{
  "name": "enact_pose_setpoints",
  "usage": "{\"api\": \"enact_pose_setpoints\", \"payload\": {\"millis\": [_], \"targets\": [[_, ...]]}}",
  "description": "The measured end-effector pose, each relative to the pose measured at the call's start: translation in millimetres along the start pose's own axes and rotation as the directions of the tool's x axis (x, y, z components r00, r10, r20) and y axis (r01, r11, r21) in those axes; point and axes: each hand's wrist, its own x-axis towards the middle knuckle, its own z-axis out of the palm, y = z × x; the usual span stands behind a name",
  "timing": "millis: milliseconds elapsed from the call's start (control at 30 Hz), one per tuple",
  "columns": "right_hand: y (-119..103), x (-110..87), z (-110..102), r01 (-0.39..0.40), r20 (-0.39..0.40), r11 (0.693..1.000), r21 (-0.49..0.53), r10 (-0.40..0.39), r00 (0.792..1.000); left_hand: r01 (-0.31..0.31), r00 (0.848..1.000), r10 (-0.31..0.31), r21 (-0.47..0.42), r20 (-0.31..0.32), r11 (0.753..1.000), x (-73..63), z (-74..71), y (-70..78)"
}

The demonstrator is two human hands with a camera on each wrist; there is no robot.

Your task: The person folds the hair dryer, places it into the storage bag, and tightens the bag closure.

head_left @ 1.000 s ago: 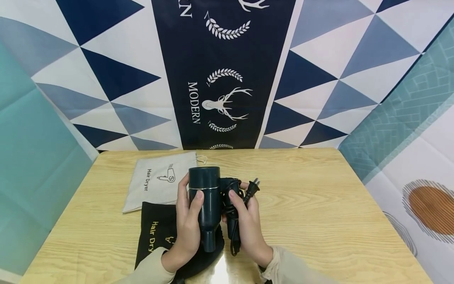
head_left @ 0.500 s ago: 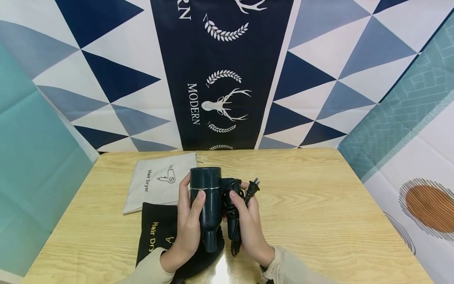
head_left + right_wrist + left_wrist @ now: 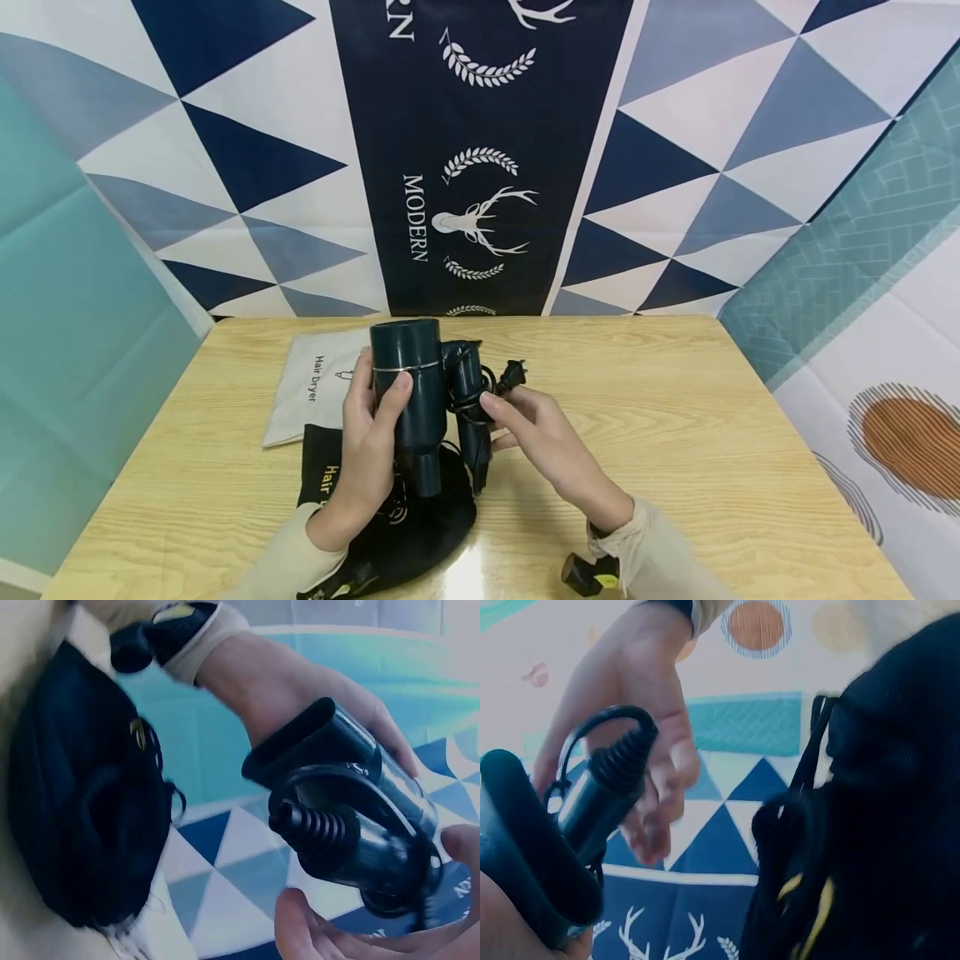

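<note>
A dark teal hair dryer (image 3: 423, 408) is held up over the table, its narrow nozzle pointing toward me. My left hand (image 3: 366, 458) grips its barrel, thumb on the front. Black cord (image 3: 467, 406) is wound round the folded handle (image 3: 474, 433), and the two-pin plug (image 3: 513, 377) sticks out to the right. Right at the handle's side is my right hand (image 3: 555, 446), thumb tip close to the cord coils. In the right wrist view its fingers (image 3: 296, 926) are spread from the thumb around the handle, whose ribbed cord end (image 3: 315, 825) faces the camera.
Under the dryer lies a black drawstring pouch (image 3: 420, 533) with gold lettering. Behind it is a light grey pouch (image 3: 300, 392) printed "Hair Dryer". Both rest on the wooden table (image 3: 660, 417), which ends at a patterned wall covering (image 3: 480, 208).
The dryer has shifted left and away from me, tilting slightly, with my left hand still gripping it. My right hand has loosened from the handle and swung outward to the right.
</note>
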Motion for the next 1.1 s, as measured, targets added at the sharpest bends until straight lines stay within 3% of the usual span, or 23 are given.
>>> {"api": "enact_pose_setpoints", "payload": {"millis": [267,400,633,833,933,1100], "targets": [[5.2,-2.2,6.3,0.114,0.071,0.976,-0.188,-0.102,0.992,-0.044,0.999,0.044,-0.038,-0.005,0.998,4.5,1.6,-2.3],[9.4,-2.1,12.2,0.195,0.042,0.953,-0.232,-0.191,0.981,-0.062,0.998,0.062,-0.027,0.000,0.998,2.2,7.5,-7.9],[15.2,1.5,20.2,0.319,-0.001,0.901,-0.293,-0.334,0.943,-0.093,0.994,0.091,-0.027,-0.056,0.995,-4.9,15.2,-16.9],[13.3,-0.5,19.4,0.231,-0.101,0.902,-0.365,-0.285,0.953,-0.047,0.998,0.048,0.026,-0.051,0.999,-3.1,12.0,-16.4],[13.0,-0.2,18.4,0.186,-0.108,0.917,-0.353,-0.238,0.965,-0.003,0.999,0.005,0.040,-0.048,0.999,-1.6,10.1,-17.1],[14.8,1.7,17.4,0.147,-0.090,0.935,-0.322,-0.185,0.979,0.017,0.999,-0.016,0.040,-0.037,0.999,0.0,10.1,-19.4]]}}
